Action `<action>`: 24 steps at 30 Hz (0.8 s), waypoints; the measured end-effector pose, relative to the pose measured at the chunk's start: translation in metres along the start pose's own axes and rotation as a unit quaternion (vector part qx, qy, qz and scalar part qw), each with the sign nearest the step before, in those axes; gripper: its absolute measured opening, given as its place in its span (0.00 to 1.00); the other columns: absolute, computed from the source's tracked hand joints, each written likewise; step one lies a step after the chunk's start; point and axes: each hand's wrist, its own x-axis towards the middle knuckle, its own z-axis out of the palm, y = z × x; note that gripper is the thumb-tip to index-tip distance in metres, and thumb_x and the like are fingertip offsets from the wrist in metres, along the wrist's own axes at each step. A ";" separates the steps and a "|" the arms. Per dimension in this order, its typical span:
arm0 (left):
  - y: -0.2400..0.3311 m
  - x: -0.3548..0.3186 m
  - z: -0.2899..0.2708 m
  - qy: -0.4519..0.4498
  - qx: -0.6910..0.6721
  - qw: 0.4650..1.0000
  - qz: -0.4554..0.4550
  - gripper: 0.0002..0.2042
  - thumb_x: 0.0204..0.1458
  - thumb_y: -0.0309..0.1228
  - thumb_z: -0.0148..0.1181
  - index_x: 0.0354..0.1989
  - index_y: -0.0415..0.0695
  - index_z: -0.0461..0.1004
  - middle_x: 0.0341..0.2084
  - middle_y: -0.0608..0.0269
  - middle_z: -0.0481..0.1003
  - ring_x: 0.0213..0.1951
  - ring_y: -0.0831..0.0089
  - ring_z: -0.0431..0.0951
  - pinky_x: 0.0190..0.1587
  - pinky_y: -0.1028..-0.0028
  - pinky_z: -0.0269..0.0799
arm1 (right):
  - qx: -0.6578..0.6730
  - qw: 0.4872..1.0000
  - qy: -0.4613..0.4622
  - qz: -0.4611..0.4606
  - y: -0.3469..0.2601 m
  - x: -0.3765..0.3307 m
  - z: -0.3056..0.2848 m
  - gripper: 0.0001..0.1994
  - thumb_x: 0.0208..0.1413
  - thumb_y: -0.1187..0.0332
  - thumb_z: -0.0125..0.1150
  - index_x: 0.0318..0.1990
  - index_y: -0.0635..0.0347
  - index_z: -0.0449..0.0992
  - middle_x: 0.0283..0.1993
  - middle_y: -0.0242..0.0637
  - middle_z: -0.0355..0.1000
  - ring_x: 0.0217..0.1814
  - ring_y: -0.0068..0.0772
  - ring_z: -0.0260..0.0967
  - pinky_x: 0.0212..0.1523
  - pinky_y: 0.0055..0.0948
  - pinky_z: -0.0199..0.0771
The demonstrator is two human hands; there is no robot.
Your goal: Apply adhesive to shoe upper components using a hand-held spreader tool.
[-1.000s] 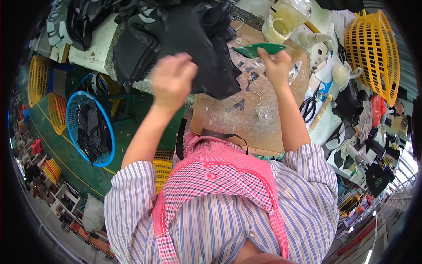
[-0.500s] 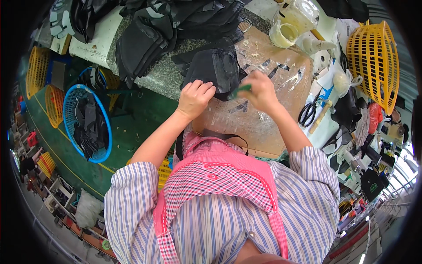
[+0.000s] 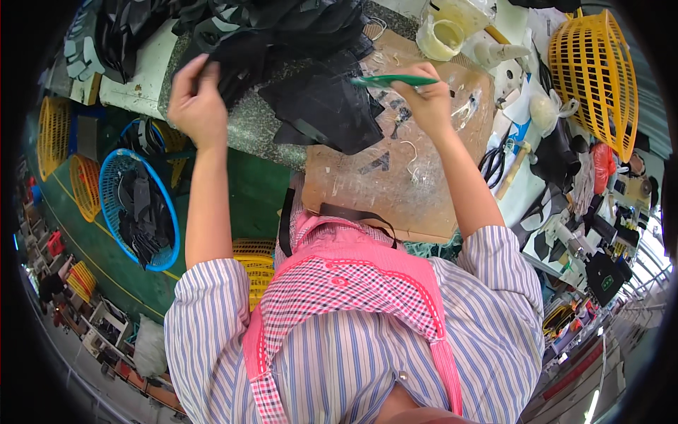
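My right hand (image 3: 431,99) is closed round a green brush (image 3: 402,80), holding it sideways with its tip over the right edge of some flat black pieces (image 3: 321,106). These pieces overlap one another, partly on the speckled stone top and partly on a glue-stained brown board (image 3: 353,191). My left hand (image 3: 201,106) is raised at the left side of a heap of black cut pieces (image 3: 282,35). Its fingers are bent and blurred beside the dark material, so whether they grip a piece is unclear.
A glue-coated pot (image 3: 443,39) stands at the board's far edge. Black-handled scissors (image 3: 492,162) lie to the right, below a yellow basket (image 3: 597,81). On the green floor at left, a blue basket (image 3: 106,205) holds black pieces.
My left hand has left the near black piece and moved left and away to the heap. My right hand has lifted slightly, turning the brush sideways. The near pieces have shifted.
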 end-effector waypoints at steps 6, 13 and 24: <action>-0.035 0.011 -0.026 -0.092 0.316 0.909 0.256 0.10 0.35 0.18 0.55 0.28 0.45 0.73 0.27 0.64 0.73 0.29 0.66 0.71 0.34 0.71 0.67 | -0.204 0.954 -0.092 -0.197 0.027 -0.001 0.000 0.10 0.30 0.74 0.58 0.26 0.50 0.75 0.20 0.30 0.63 0.30 0.35 0.59 0.30 0.30 0.59; 0.042 0.037 -0.072 0.043 0.268 0.890 0.365 0.15 0.27 0.16 0.54 0.27 0.44 0.73 0.27 0.61 0.72 0.28 0.66 0.71 0.29 0.71 0.65 | -0.150 0.969 0.121 -0.155 0.044 -0.020 -0.076 0.08 0.42 0.65 0.56 0.25 0.62 0.74 0.25 0.35 0.68 0.34 0.34 0.62 0.38 0.30 0.61; -0.009 -0.042 -0.012 -0.162 0.219 0.936 0.221 0.13 0.39 0.33 0.59 0.34 0.43 0.71 0.34 0.60 0.68 0.37 0.63 0.67 0.39 0.68 0.64 | 0.010 0.983 0.184 -0.009 0.045 0.057 -0.114 0.10 0.49 0.69 0.55 0.32 0.69 0.72 0.27 0.37 0.70 0.28 0.24 0.65 0.33 0.23 0.63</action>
